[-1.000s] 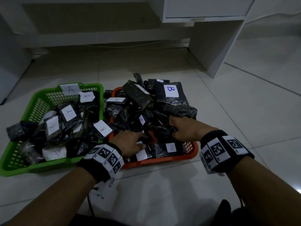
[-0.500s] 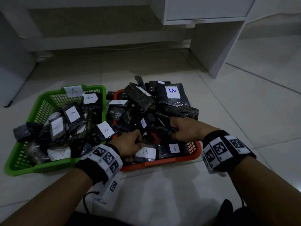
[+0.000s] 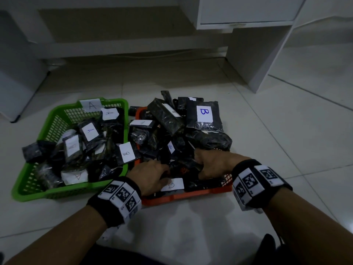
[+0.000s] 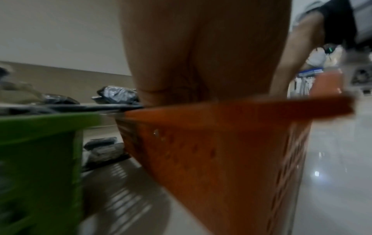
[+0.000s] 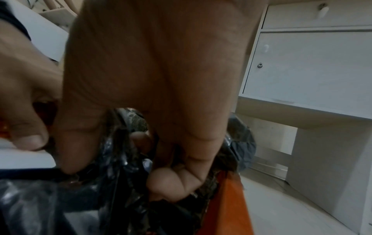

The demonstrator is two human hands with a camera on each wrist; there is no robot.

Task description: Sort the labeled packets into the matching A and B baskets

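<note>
On the floor stand a green basket (image 3: 76, 190) tagged A, holding black packets with A labels, and to its right an orange basket (image 3: 191, 196) heaped with black packets, one with a large B label (image 3: 204, 113). Both hands reach into the orange basket's near end. My left hand (image 3: 152, 175) curls its fingers at the top edge of a packet labelled B (image 3: 172, 185), with the thumb on the label's left edge. My right hand (image 3: 210, 165) grips crinkled black packets (image 5: 124, 159) with curled fingers. Another B-labelled packet (image 3: 127, 154) lies across the green basket's right rim.
A white desk leg (image 3: 257, 60) stands behind the orange basket, and a white cabinet (image 3: 17, 83) stands at the far left. Pale floor tiles (image 3: 286, 131) stretch to the right. A few black packets (image 4: 104, 149) lie on the floor between the baskets.
My left hand has drawn back toward the near rim, bringing a packet's B label into full view. The right hand has stayed dug into the pile, now covering the small label near it.
</note>
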